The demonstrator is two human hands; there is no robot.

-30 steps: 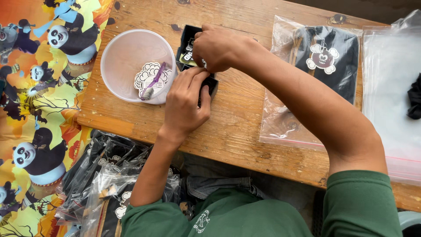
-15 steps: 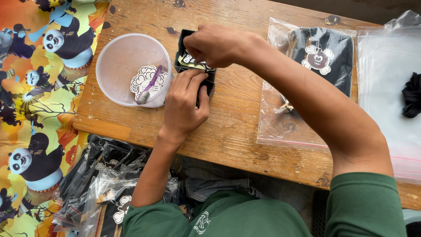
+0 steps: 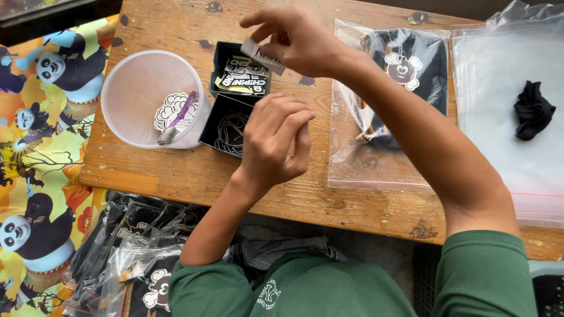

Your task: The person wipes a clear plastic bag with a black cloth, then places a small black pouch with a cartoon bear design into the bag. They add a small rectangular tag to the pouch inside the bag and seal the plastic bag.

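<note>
- Since half a second ago both hands have lifted off the black box, which now lies open showing two compartments: printed cards in the upper, a chain in the lower.
- The left hand hovers just right of the box, fingers curled together, holding nothing visible.
- The right hand pinches a small pale card above the upper compartment.
- Left of the box stands a translucent cup; right of the hands lie a clear bag with a black garment and another clear bag.
</note>
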